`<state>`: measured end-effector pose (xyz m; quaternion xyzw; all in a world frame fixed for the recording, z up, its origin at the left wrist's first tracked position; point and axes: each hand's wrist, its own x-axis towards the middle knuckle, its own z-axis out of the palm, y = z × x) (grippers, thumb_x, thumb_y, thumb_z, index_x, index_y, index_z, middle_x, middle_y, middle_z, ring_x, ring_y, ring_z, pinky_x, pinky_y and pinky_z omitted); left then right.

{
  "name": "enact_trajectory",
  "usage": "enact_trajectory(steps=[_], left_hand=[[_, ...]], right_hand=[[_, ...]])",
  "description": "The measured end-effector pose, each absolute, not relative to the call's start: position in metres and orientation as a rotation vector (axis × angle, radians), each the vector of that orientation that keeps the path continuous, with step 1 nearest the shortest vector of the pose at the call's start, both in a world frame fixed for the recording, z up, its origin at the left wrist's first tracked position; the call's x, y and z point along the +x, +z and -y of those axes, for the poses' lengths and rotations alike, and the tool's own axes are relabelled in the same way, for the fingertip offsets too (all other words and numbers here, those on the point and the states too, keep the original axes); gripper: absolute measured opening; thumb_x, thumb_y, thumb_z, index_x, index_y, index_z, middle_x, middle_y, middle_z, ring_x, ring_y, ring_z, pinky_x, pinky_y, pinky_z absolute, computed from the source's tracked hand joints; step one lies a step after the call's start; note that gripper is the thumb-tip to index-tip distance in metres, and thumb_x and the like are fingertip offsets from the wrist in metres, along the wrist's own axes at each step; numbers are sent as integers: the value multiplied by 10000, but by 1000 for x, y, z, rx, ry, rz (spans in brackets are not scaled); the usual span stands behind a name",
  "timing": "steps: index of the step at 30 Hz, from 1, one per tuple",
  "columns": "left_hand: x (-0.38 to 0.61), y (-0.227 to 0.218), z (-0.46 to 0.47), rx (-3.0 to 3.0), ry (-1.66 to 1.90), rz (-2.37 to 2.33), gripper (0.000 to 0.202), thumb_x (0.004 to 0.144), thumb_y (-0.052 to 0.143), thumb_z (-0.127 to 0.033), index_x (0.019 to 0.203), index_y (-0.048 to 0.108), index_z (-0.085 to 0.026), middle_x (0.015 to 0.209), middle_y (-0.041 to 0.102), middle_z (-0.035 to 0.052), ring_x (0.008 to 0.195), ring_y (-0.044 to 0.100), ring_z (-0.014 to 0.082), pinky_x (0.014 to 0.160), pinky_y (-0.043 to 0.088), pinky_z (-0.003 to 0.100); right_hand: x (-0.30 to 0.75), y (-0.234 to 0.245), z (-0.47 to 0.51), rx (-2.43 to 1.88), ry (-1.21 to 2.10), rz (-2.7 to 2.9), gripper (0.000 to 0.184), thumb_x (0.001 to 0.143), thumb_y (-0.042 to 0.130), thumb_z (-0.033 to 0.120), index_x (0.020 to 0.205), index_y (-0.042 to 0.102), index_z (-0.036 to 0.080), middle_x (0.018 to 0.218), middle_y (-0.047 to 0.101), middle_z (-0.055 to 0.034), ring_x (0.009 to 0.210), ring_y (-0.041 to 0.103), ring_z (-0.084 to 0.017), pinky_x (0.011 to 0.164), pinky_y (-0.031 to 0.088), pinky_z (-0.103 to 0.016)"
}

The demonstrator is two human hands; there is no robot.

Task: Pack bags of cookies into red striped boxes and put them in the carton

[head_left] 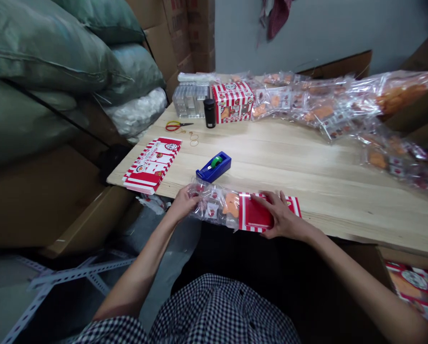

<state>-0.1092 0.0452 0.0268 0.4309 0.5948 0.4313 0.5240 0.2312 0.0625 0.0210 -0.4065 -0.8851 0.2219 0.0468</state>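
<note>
At the table's front edge my left hand (184, 202) pinches the left end of a clear plastic packet (216, 205). Small pouches and an orange piece show through its film. The packet's right end meets the opening of a red and white striped cardboard box (253, 215); how far it reaches inside is hidden. Across the top of that box lies my right hand (280, 215), thumb at the near side and fingers at the far side, gripping it. A blue tape dispenser (214, 167) with a green core stands just beyond the packet.
Flat striped cartons (152, 165) are stacked at left, near scissors (178, 125) and rubber bands. Behind are a black cylinder (209, 113), an upright striped box (233, 102) and clear cases (190, 100). Many packets (321, 112) line the back and right. An open carton (411, 282) sits below right.
</note>
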Motion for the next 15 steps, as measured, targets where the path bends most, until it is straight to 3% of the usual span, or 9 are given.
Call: enact_trajectory(steps=[8,11,15], left_hand=[[-73,15,-38,713,947,-1314,506,589,759,-234,1062,628,-111,843,705,63,669,643,177,627,503,280],[-53,13,-30,702,934,-1255,533,651,774,-266,1139,602,-135,939,714,77,710,657,170,653,516,274],[-46,27,-24,854,927,-1090,550,774,756,-365,1245,543,-177,1121,696,111,908,678,200,788,530,292]], right_hand=[[227,18,-60,-1226,675,2659,1171,613,791,391,1568,115,376,1428,319,-135,1405,288,-425,1176,8,-655],[217,22,-57,-1196,663,2649,1216,595,810,387,1572,86,377,1421,322,-141,1403,289,-429,1175,18,-659],[201,30,-53,-1187,681,2615,1227,586,812,373,1568,77,392,1417,342,-126,1392,312,-421,1186,30,-646]])
